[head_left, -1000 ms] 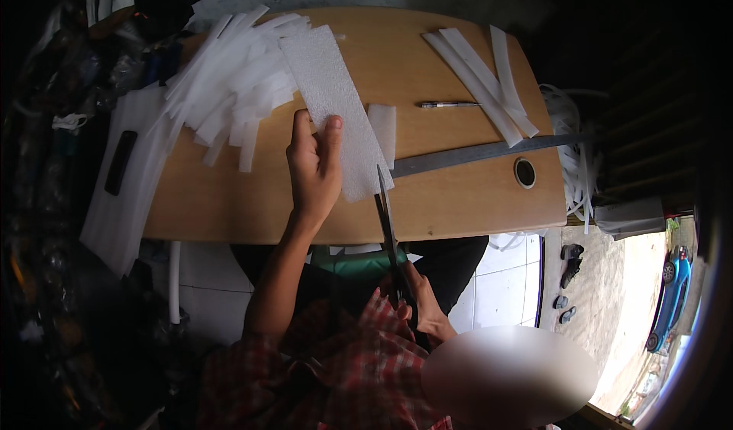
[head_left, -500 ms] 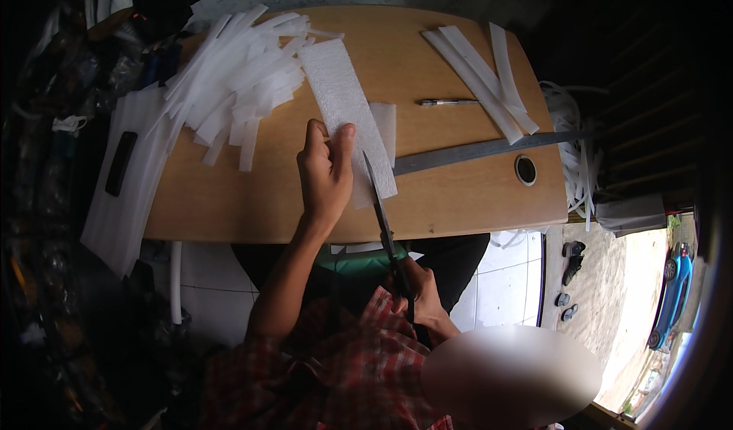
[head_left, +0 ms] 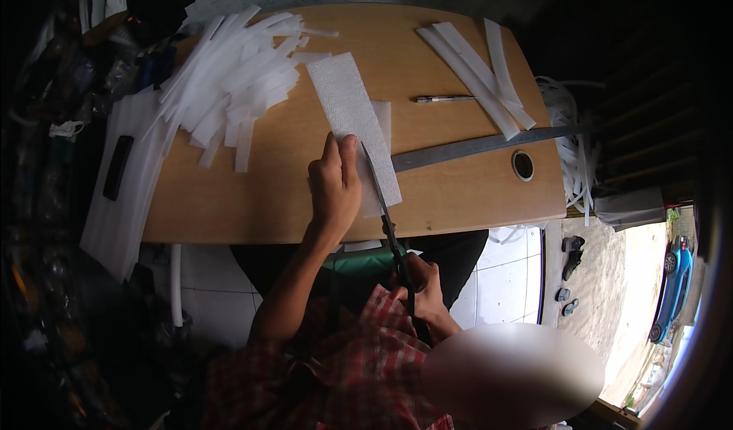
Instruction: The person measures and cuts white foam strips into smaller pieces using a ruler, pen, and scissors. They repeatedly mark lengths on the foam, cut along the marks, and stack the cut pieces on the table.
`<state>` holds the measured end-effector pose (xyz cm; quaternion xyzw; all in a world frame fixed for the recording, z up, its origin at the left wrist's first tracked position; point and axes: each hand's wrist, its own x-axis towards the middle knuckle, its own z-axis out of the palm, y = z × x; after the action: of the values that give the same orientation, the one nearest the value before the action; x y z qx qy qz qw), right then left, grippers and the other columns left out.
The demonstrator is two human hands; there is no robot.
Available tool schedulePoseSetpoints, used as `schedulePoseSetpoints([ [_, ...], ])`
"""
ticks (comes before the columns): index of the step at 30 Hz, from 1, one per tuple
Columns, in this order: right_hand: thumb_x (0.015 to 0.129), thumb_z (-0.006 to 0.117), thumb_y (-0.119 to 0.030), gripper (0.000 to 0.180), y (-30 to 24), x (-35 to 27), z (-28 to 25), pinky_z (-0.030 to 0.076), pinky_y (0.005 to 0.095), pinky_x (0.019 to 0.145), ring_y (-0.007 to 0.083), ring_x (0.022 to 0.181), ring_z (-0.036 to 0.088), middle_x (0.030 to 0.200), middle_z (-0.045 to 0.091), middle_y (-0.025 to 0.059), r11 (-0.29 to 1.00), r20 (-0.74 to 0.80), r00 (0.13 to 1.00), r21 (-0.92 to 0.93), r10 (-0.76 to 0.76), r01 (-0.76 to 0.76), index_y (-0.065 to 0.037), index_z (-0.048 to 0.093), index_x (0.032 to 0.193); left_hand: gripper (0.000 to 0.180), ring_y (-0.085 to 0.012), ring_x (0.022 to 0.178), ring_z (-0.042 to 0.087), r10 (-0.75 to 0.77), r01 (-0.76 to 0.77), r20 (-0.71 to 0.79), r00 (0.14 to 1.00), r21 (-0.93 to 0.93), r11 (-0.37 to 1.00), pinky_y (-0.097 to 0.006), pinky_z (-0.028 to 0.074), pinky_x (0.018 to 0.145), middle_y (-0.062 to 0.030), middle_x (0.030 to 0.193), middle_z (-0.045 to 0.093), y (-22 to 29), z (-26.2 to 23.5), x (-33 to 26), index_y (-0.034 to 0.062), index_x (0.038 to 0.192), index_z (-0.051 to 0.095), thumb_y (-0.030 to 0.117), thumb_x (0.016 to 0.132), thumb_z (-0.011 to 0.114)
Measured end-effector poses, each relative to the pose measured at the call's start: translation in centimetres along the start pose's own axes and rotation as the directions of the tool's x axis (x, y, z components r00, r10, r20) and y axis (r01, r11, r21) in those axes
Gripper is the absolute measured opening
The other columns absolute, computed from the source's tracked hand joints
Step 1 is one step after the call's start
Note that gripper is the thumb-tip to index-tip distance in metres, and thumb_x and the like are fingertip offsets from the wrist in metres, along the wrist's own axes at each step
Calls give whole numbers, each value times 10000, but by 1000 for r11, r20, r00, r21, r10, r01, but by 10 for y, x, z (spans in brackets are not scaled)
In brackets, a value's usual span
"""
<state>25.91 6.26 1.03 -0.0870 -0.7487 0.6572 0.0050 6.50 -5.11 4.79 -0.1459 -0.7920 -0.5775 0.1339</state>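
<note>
My left hand (head_left: 336, 186) grips a white foam strip (head_left: 343, 94) near its lower left edge, thumb on top. In my right hand (head_left: 421, 286) is a pair of scissors (head_left: 391, 235) with dark handles, pointing away from me. Their blades lie along the lower part of the foam strip, close to my left thumb; whether they are cutting through it, I cannot tell. Another pale foam piece (head_left: 385, 117) lies partly hidden under the strip. Beyond my left hand is a large heap of narrow white foam strips (head_left: 252, 71).
A long metal ruler (head_left: 466, 151) crosses the wooden table (head_left: 305, 216) at right, near a round cable hole (head_left: 523, 166). Farther back are a pen (head_left: 444, 99) and several foam strips (head_left: 469, 75). A black flat object (head_left: 116, 167) rests on foam sheets (head_left: 141, 174) at left.
My left hand and the foam strip have come slightly nearer and to the right. The scissors' tip now sits closer to my left thumb.
</note>
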Motion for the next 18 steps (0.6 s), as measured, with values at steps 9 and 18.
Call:
schedulePoseSetpoints([
  [9, 648, 680, -792, 800, 6, 4, -5, 354, 238, 494, 74, 547, 491, 616, 533, -15, 998, 8, 1000, 58, -14, 14, -17, 547, 794, 348, -246, 424, 438, -31, 43, 142, 989, -85, 995, -386, 321, 461, -159, 522, 447, 3, 3, -11, -24, 828, 506, 244, 1040, 441],
  [18, 648, 663, -811, 809, 1, 6, -2, 355, 234, 495, 60, 546, 479, 605, 504, -32, 988, -1, 996, 128, 90, -89, -27, 535, 802, 349, -116, 518, 379, -68, 142, 296, 953, -234, 962, -335, 340, 504, -85, 552, 414, -8, 8, -28, -19, 827, 514, 256, 1035, 459],
])
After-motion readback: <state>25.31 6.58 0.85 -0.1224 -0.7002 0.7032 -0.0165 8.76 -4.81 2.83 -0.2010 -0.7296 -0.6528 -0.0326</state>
